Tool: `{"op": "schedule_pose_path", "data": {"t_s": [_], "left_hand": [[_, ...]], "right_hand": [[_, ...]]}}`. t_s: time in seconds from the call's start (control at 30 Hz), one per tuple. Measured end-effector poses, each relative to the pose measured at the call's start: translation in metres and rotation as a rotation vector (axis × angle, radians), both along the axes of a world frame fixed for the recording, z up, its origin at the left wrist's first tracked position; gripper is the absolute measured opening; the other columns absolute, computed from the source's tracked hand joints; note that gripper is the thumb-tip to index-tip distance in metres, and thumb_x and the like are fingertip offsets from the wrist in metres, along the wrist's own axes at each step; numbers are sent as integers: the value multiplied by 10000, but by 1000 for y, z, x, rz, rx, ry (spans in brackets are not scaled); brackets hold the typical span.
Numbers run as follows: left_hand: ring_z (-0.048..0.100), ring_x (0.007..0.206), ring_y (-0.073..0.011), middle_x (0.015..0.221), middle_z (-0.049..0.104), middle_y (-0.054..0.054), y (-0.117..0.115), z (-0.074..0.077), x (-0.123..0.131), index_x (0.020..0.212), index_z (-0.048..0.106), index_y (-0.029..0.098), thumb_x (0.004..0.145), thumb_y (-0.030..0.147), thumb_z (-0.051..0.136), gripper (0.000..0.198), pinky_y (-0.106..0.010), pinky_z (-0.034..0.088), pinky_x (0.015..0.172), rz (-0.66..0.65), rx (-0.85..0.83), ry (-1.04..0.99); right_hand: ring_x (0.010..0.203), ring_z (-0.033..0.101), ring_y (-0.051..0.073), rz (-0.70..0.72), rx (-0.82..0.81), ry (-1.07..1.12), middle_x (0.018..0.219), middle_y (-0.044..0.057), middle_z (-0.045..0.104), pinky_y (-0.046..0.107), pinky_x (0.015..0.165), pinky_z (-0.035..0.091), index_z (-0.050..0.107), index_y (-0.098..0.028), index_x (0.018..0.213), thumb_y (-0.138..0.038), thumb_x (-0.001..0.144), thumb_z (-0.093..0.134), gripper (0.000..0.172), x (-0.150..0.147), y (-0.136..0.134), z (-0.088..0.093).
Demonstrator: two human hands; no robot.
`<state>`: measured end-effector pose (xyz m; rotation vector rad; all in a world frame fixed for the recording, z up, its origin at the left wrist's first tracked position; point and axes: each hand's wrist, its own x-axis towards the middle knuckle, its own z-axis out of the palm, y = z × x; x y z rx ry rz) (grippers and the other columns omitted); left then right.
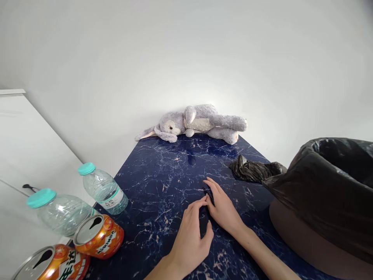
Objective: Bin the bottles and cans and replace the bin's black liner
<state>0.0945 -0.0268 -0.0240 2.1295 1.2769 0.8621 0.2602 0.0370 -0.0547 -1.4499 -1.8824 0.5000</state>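
Note:
My left hand (190, 235) hovers low over or rests on the dark blue marbled table (151, 186), its thumb apart from the lightly bent fingers. Its fingertips meet the thumb side of my right hand (223, 208), whose fingers reach forward with a gap between thumb and forefinger. Nothing shows in either hand. Off to the left stand two open orange soda cans (99, 236) and two clear bottles (105, 190) with turquoise caps. To the right is a bin (303, 237) lined with a black plastic bag (317, 190).
A grey plush rabbit (201, 123) lies on its side at the table's far end, against the white wall (186, 50). Crumpled black plastic (253, 170) spreads beside the bin. At far left is a white cabinet (32, 144) with a dark handle.

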Motion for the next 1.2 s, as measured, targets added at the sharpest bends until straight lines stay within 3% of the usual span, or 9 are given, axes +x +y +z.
{"op": "schedule_pose_path", "data": {"t_s": [0.5,0.77,1.03,1.2], "left_hand": [[529,1463,-328,1578,537,-119,-3,-5,1,1576,332,314,962,126,569,685,-625,524,1167,-29,79,34],[497,1491,-328,1593,518,-134,-3,-7,0,1572,331,291,980,158,560,648,-625,513,1178,-28,76,69],[568,1433,-317,1530,589,-116,-2,-5,-1,1521,400,303,993,156,551,568,-606,539,1148,-11,46,-35],[579,1424,-288,1508,617,-81,-1,1,-2,1423,453,320,1027,188,509,420,-608,501,1178,46,-72,-129]], "right_hand": [[1490,455,265,9,24,26,1650,111,421,493,1215,438,493,-202,1507,-268,1059,285,499,1,0,-6],[1498,451,275,11,4,2,1658,108,414,482,1184,476,513,-210,1505,-309,1074,289,496,2,-1,-7],[1495,461,283,23,24,-42,1646,122,438,489,1163,500,546,-208,1491,-300,1075,315,485,4,3,-12],[1585,307,293,77,51,-108,1680,118,392,549,1294,313,496,-137,1565,-358,1082,323,559,0,-15,-14]]}}
